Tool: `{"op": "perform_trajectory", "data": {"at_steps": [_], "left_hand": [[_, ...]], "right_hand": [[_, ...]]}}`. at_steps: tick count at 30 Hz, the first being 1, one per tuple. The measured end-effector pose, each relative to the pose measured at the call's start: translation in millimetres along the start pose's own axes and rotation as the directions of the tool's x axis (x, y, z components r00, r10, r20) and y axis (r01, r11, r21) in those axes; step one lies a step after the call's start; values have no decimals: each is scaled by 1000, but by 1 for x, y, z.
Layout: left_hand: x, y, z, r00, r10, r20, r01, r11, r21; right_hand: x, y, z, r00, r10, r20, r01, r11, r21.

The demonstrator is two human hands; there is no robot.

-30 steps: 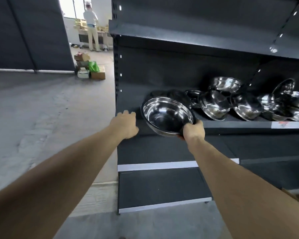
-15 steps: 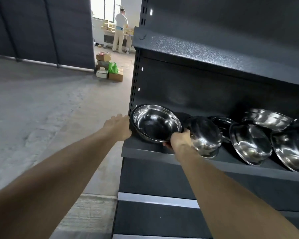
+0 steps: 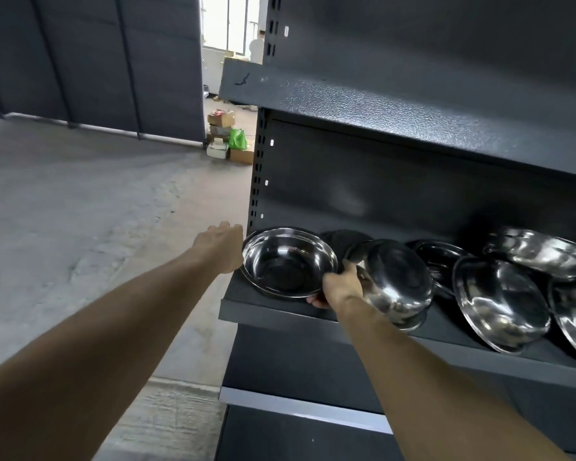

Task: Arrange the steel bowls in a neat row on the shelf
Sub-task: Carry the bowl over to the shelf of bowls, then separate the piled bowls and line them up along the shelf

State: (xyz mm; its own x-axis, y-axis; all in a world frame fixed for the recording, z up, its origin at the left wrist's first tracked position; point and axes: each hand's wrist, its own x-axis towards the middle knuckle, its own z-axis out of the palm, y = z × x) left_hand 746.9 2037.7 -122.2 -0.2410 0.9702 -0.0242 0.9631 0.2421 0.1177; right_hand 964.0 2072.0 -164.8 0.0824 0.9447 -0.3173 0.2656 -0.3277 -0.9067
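A shiny steel bowl (image 3: 288, 262) leans tilted at the left end of the dark shelf (image 3: 266, 306), its mouth facing me. My right hand (image 3: 341, 287) grips its right rim from below. My left hand (image 3: 222, 246) rests against the bowl's left side by the shelf's end; its fingers are hidden behind the bowl. To the right, several more steel bowls lean in a loose overlapping jumble: one (image 3: 396, 281) right beside my right hand, another (image 3: 501, 304) further along, and one (image 3: 539, 251) lying on top at the back.
The upper shelf (image 3: 379, 111) overhangs the bowls closely. The slotted upright (image 3: 258, 181) marks the rack's left end. Left of it lies open concrete floor. Cardboard boxes and a green bag (image 3: 236, 138) sit far back near a doorway.
The bowl went from in front of the shelf edge onto the shelf's left end. Both hands moved in with it, and my view came closer to the rack.
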Motion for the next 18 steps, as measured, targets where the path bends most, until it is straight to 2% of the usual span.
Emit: {"op": "perform_trajectory", "data": {"at_steps": [8,13,16,18], "left_hand": [[-7,17,-4,1000,-23,-1,23,999,24],[-10,27,-6,1000,-23,6,23,999,28],[-10,40,-9,1000,-16,-5,16,1000,26],[-10,53,-11,1000,-6,-13,7,1000,18]], "right_hand": [[-8,2,-9,996,-42,78,50,992,-112],[-13,2,-21,985,-102,142,137,956,-260],[-9,-3,-33,983,-153,106,181,915,-360],[-6,-8,-45,980,-188,64,198,913,-357]]}}
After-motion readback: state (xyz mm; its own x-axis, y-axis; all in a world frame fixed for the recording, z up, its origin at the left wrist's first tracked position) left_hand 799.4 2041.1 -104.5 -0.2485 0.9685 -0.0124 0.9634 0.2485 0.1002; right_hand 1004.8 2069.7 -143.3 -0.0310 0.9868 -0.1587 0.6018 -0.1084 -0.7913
